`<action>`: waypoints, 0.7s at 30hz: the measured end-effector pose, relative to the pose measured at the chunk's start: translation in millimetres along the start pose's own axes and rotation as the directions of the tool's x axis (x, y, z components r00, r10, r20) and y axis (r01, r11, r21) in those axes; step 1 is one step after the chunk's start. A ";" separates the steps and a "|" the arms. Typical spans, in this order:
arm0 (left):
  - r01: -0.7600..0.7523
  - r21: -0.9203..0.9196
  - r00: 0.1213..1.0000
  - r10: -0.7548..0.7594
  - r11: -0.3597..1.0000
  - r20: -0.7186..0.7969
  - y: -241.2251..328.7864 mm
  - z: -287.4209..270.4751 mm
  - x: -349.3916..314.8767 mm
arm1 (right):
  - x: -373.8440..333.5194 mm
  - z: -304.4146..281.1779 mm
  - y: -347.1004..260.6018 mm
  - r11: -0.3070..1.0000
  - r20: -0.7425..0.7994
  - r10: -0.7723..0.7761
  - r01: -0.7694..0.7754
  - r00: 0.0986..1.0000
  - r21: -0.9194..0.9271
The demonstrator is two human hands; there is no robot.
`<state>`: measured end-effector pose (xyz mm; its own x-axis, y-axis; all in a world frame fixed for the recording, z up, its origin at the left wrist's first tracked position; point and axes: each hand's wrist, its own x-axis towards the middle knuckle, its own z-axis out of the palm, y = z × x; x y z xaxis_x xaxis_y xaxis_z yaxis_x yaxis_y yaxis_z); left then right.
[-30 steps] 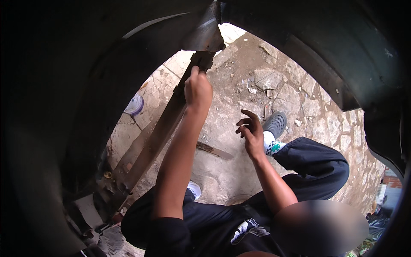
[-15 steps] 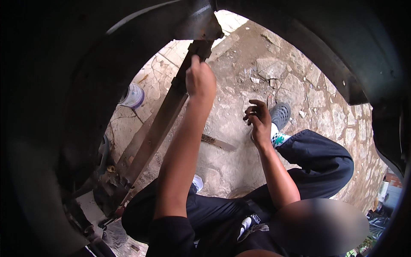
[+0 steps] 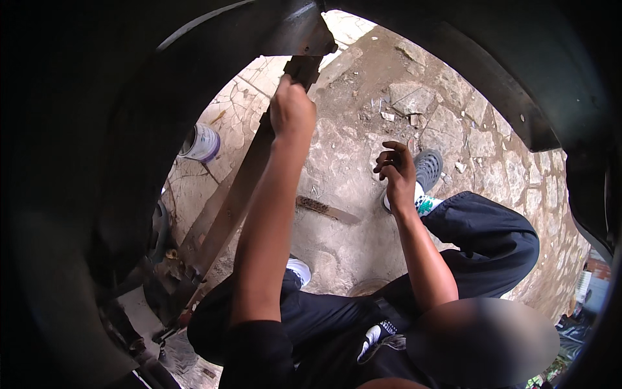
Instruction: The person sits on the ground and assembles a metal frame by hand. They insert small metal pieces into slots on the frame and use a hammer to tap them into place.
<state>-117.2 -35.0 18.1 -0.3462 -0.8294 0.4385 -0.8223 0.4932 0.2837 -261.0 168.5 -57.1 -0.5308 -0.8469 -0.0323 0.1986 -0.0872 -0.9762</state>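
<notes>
My left hand [image 3: 293,111] is up at the long brown metal beam [image 3: 227,214], close to its far end below a dark bracket [image 3: 304,44]. Its fingers are closed against the beam's edge; whatever they hold is hidden behind the knuckles. My right hand [image 3: 400,170] hangs in the air near my grey clog [image 3: 428,168], fingers loosely curled and apart, with nothing seen in them. On the ground between my arms lies a wire brush [image 3: 328,210] with a narrow wooden handle and dark bristles.
Dark curved panels [image 3: 505,84] surround the opening above and at both sides. A white and purple can [image 3: 202,144] lies on its side beyond the beam. Stone paving [image 3: 479,146] and rubble spread to the right. Dark metal parts [image 3: 139,324] crowd the lower left.
My left hand has shifted slightly left and up along the beam, its fingers folding in more. My right hand has risen a little and moved right.
</notes>
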 end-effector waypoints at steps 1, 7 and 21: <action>0.011 -0.009 1.000 -0.011 1.000 -0.015 3.0 -0.5 -3.1 | -5.7 0.7 1.4 1.000 0.012 0.003 -0.003 1.000 -0.007; -0.125 -0.103 0.992 0.127 0.987 0.010 -27.4 -3.8 0.4 | -8.5 -0.2 9.5 1.000 0.035 0.002 -0.002 0.999 0.025; -0.117 -0.175 0.988 0.097 0.978 -0.119 -5.5 0.7 -14.3 | -11.2 0.8 10.2 0.998 0.062 0.018 -0.014 0.998 -0.061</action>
<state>-108.1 -26.0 9.7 -0.3678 -0.7404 0.5626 -0.6842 0.6252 0.3755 -252.3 176.7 -66.5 -0.4752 -0.8791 -0.0366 0.1557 -0.0431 -0.9869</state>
